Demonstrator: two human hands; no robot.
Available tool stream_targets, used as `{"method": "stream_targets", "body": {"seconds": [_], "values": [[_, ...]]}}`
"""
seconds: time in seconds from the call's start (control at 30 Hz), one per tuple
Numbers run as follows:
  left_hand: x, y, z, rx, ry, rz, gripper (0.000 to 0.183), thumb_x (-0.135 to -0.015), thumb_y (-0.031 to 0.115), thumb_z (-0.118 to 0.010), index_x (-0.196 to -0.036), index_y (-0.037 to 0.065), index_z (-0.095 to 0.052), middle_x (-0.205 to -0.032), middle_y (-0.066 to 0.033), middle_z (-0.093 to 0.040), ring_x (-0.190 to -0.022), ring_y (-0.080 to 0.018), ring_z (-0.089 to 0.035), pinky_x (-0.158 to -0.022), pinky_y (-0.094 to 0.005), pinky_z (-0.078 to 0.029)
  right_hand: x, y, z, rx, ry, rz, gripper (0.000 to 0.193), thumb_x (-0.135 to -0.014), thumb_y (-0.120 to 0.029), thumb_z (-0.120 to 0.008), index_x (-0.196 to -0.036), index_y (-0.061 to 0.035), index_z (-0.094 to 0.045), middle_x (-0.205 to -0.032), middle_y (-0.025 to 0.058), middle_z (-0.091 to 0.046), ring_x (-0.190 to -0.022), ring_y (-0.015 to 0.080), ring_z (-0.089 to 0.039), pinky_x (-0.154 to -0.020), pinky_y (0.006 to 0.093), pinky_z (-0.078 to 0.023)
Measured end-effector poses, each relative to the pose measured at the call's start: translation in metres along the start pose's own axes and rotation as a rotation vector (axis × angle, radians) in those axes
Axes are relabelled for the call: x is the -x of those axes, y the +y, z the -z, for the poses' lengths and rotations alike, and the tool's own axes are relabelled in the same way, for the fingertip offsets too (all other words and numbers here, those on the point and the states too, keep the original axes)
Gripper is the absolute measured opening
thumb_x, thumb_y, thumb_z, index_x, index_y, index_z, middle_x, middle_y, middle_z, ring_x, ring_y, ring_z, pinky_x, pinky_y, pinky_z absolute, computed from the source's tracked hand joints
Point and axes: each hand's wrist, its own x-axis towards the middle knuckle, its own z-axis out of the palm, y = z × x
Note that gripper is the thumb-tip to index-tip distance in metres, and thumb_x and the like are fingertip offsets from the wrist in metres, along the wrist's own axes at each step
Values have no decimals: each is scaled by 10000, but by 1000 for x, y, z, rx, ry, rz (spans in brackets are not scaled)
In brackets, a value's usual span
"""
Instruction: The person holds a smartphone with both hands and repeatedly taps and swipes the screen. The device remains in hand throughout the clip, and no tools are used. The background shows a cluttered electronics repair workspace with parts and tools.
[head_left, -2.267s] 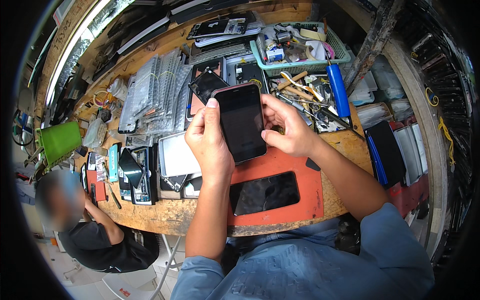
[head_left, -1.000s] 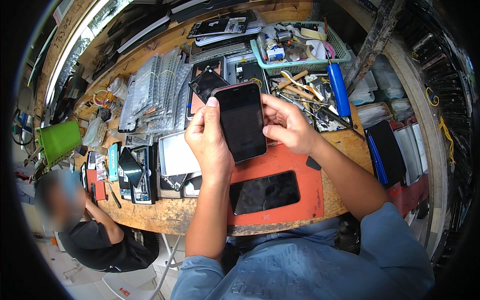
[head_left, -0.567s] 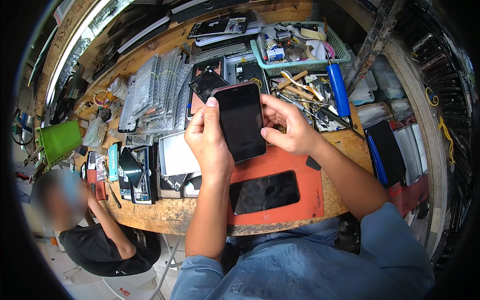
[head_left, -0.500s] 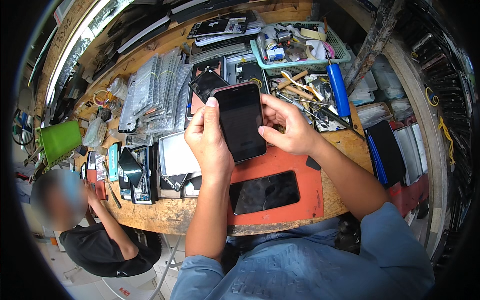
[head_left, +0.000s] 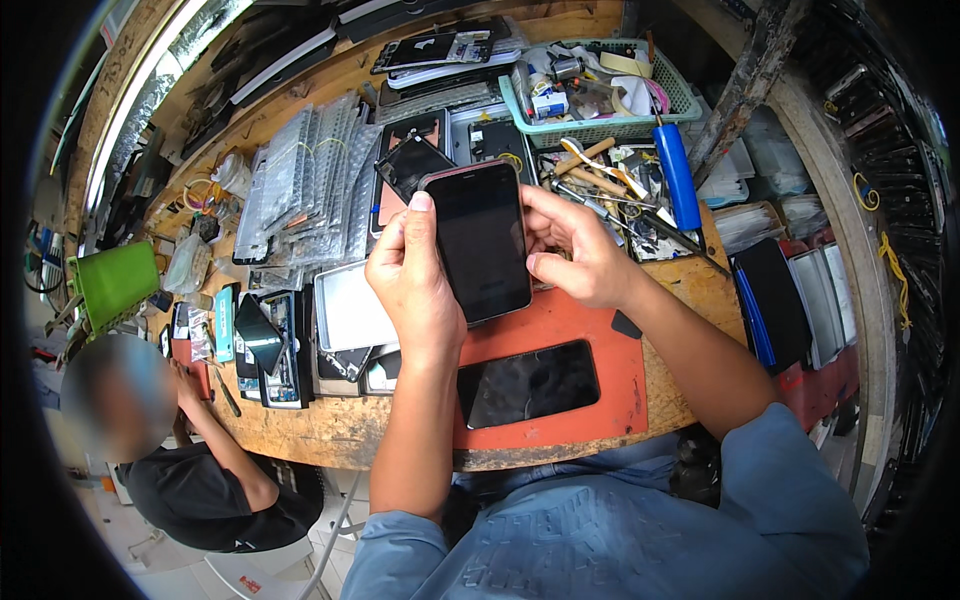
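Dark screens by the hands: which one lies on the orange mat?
The lower screen, nearer the person's body, lies flat on the orange mat; the upper screen is held in the left hand.

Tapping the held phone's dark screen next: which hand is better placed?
Right, probably. The right hand sits at the phone's right edge, thumb close to the screen. The left hand grips the opposite side and seems to be supporting it.

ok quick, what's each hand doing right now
Left hand: closed, holding the dark-screened phone by its left side.
Right hand: half-curled at the phone's right edge; whether it grips cannot be told.
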Motion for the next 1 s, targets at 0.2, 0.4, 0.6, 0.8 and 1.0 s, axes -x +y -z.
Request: {"method": "stream_targets", "body": {"seconds": [0.2,0.4,0.6,0.8,1.0], "values": [[0,0,1,1,1,10,238,-1019,202,-647,-854,33,-676,-813,23,-637,-720,-28,-530,-651,-197,-441,0,2,0,12,-6,22,577,-833,43,-553,-1401,23,-451,-1030,40,-662,-867,76,-597,-737,228,-477],[2,1,-2,-5,-5,-3,242,-1022,202,-641,-856,30,-676,-810,22,-639,-710,-26,-528,-643,-196,-442,2,-3,-5,78,8,1,512,-934,-40,-589,-1419,17,-433,-1030,48,-655,-924,91,-601,-830,257,-482],[2,0,-1,1,-12,8,242,-1023,201,-641,-860,26,-680,-811,22,-638,-714,-23,-527,-644,-193,-439,-1,-6,-8,-60,49,-21,416,-1008,-85,-585,-1393,6,-454,-1065,54,-668,-968,91,-612,-845,258,-497],[4,2,-5,-3,-8,-2,237,-1024,199,-640,-871,24,-685,-814,24,-637,-719,-21,-526,-646,-191,-438,1,2,-4,36,39,-39,439,-977,-67,-606,-1382,11,-456,-1072,64,-668,-969,95,-616,-859,261,-497],[3,-2,3,-15,-51,-14,227,-1029,172,-608,-992,-29,-708,-1030,-71,-698,-891,-86,-637,-816,-235,-538,1,-1,-15,120,127,48,453,-899,-61,-678,-1311,-18,-495,-971,25,-657,-838,66,-594,-709,232,-477]]}}
